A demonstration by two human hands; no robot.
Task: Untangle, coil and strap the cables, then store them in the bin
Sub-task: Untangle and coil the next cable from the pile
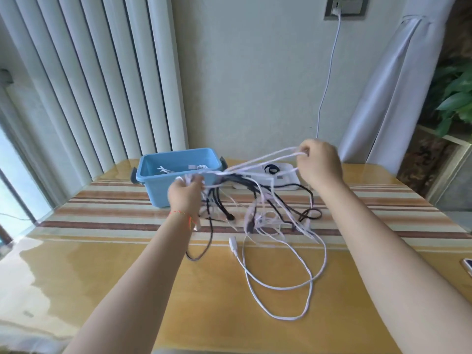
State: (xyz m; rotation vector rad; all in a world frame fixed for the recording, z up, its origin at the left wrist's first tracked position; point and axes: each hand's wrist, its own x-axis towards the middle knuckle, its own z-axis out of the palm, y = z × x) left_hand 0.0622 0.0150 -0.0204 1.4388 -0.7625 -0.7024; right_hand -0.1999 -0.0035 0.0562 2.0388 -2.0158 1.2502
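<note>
- The left hand [186,194] is gripping white strands of the cable tangle [258,213], raised above the tabletop [127,264].
- The right hand [319,162] is pinching white strands, pulling them taut.
- Loose ends are trailing onto the tabletop.
- The blue bin [163,182] is standing behind the left hand, holding white cables.

I take this for a home room: a glossy table [102,277] with striped runner [383,200]; behind it vertical blinds [89,72], a wall socket [346,7], a curtain [388,85], and a houseplant [454,98].
</note>
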